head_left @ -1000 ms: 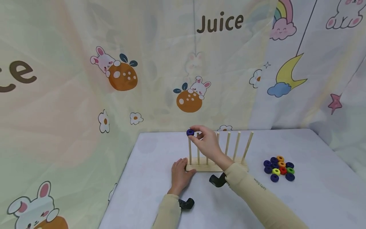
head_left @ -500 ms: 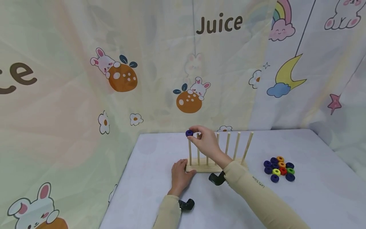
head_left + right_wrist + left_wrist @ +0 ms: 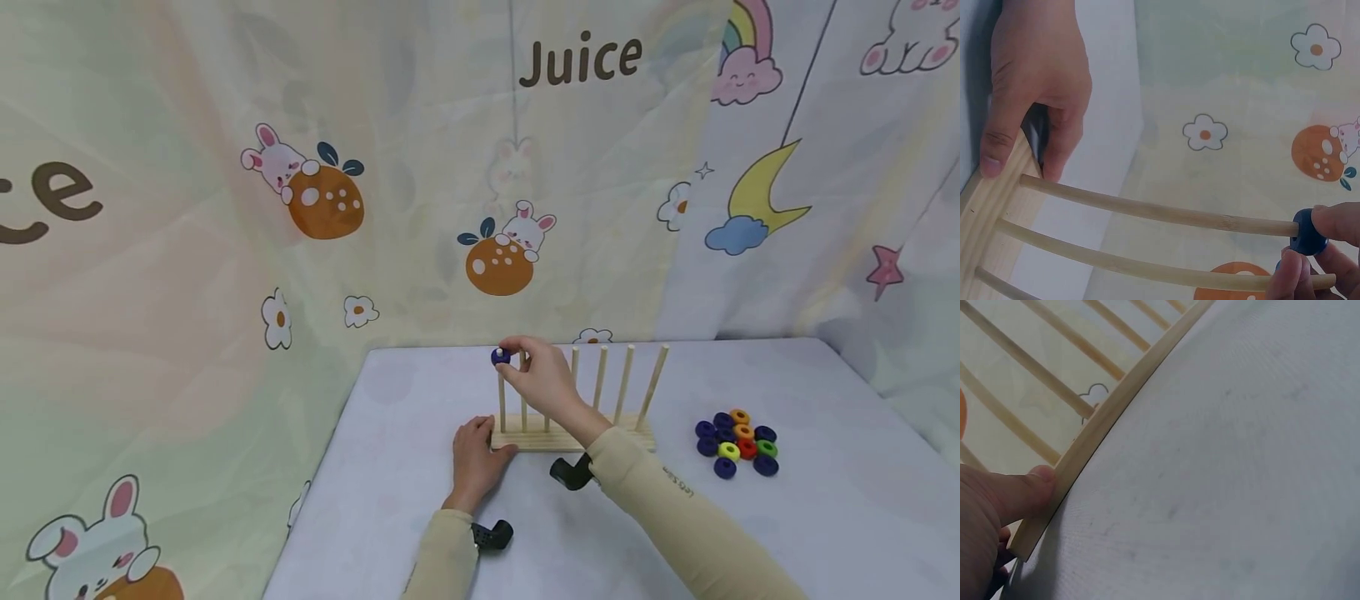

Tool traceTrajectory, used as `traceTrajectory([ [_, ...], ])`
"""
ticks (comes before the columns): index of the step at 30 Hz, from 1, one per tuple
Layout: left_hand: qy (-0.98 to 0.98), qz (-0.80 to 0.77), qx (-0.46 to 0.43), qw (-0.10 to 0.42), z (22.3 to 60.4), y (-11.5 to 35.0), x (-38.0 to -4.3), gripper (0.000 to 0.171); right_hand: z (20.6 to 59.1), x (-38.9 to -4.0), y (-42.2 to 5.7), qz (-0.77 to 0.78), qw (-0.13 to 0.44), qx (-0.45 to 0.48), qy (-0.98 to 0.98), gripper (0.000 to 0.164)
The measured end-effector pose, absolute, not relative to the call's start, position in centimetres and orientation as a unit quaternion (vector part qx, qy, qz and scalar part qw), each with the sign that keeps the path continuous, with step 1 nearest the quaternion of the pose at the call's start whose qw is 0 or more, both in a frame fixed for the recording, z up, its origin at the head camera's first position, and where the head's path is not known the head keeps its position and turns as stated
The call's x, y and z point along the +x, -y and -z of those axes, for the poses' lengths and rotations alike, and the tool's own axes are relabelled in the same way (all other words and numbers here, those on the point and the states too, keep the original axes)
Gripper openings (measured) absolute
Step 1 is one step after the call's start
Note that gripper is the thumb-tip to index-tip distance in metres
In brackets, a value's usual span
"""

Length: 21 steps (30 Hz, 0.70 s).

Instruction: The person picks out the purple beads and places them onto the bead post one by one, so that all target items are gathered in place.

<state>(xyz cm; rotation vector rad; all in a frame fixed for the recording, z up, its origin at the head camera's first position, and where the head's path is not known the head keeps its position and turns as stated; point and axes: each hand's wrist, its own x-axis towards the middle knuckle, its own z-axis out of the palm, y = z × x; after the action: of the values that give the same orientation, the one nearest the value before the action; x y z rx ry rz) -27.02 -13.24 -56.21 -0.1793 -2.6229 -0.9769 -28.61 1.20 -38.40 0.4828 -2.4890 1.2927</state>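
Observation:
A wooden peg stand (image 3: 525,442) has a row of upright pegs on a flat base. At its left end my left hand (image 3: 474,467) grips the base, thumb (image 3: 1025,494) on the front edge and fingers behind. My right hand (image 3: 551,379) pinches a dark blue ring bead (image 3: 500,357) between thumb and fingers at the top of the leftmost peg (image 3: 502,404). The peg's pale tip shows in the bead's hole. In the right wrist view the blue bead (image 3: 1309,232) sits round the end of that peg (image 3: 1166,212).
To the right of the stand lies a loose cluster of ring beads, with several dark blue ones, orange ones (image 3: 740,416), a yellow one (image 3: 728,451), a red one (image 3: 747,448) and a green one (image 3: 767,448). A printed curtain (image 3: 420,167) hangs behind the white table (image 3: 390,500).
The blue bead in my right hand has come down slightly, and the peg tip now shows in its hole. My left hand stays at the base's end.

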Motion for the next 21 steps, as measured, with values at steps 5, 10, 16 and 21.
traceTrajectory([
  [5, 0.923, 0.34, -0.065, 0.17, 56.36, 13.23, -27.11, 0.065, 38.62, -28.55, -1.25, -0.446, 0.155, 0.172, 0.864, 0.028],
  [10, 0.921, 0.347, -0.062, 0.166, 56.36, 13.25, -27.08, 0.064, 38.85, -28.65, -1.23, -0.441, 0.162, 0.176, 0.865, 0.028],
  [16, 0.921, 0.349, -0.058, 0.164, 56.3, 13.22, -27.01, 0.063, 38.89, -28.6, -1.24, -0.439, 0.162, 0.177, 0.866, 0.029],
  [21, 0.922, 0.347, -0.056, 0.161, 56.32, 13.21, -27.04, 0.063, 38.84, -28.52, -1.27, -0.439, 0.163, 0.177, 0.866, 0.029],
])
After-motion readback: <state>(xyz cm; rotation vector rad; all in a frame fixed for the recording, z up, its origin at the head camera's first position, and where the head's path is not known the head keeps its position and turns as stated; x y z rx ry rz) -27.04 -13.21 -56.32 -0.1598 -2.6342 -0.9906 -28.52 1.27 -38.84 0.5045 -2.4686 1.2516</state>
